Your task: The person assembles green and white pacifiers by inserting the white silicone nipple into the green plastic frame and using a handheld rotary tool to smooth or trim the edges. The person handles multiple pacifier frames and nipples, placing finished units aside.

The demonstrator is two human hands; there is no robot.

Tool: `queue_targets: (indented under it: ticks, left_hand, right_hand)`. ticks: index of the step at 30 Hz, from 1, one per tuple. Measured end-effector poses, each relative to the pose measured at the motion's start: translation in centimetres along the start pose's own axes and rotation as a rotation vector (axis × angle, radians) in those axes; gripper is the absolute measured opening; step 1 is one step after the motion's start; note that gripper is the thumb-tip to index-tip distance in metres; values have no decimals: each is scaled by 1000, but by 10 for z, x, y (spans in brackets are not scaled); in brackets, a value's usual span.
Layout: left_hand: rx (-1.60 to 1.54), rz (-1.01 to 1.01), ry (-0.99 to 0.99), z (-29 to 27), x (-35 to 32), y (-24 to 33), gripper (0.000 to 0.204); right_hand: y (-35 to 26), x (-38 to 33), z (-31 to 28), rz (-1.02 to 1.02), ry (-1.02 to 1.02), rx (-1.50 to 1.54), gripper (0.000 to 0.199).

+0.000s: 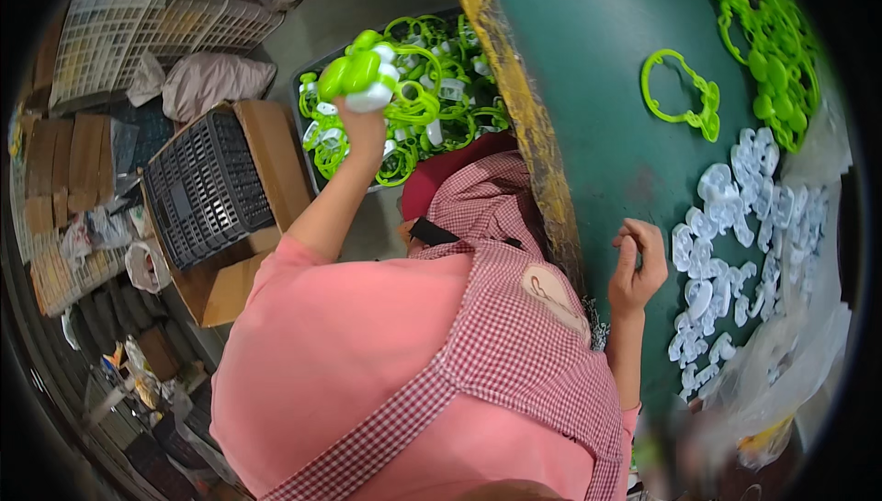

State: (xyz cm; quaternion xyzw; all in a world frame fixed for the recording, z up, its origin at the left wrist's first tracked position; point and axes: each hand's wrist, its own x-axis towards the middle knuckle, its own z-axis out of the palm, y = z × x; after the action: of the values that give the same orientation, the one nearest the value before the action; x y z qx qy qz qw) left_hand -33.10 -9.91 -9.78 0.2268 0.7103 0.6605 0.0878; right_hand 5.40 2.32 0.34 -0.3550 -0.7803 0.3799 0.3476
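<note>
And here we are, with our left hand (362, 117) over at the dark tub (322, 59), its fingers closed around a clutch of green and white parts (351, 76)! The green lobes face up and the white bits bulge out at the side; how many pieces we've got in that grip, we cannot tell. They sit right above the heap in the tub, a tangle of bright green rings (418, 110) with white fittings mixed in. Whether what we hold touches that heap, the view doesn't settle.

Across to our right hand (640, 267), at the near part of the green desk (588, 124): fingers loosely bent, thumb close to the forefinger, and whether their tips meet we cannot say. Just beyond it, to the right, lies a spread of pale translucent pieces (721, 193), with clear plastic sheeting (822, 322) along its outer side. Farther up the desk, one green ring (708, 110) lies by itself, and near it a thick pile of green parts (776, 87) hugs the far edge.

Between tub and desk top runs the scuffed yellow edge (528, 129). Off to our left, a black crate (207, 184) leans in an open cardboard box (276, 156).
</note>
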Motion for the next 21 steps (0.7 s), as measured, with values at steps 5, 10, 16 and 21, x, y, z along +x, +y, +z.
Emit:
queue_targets:
  ticks: [5, 10, 16, 21]
  left_hand:
    - [447, -144, -271, 53, -22, -125, 66]
    - [1050, -49, -546, 100, -23, -166, 60]
    - [1058, -196, -553, 116, -3, -167, 27]
    - [809, -205, -131, 122, 42, -158, 22]
  right_hand:
    - [-6, 12, -1, -8, -113, -108, 8]
    - [0, 6, -13, 102, -110, -158, 9]
    - [9, 9, -18, 158, -112, -180, 9]
    - [7, 23, -18, 134, -113, -224, 9]
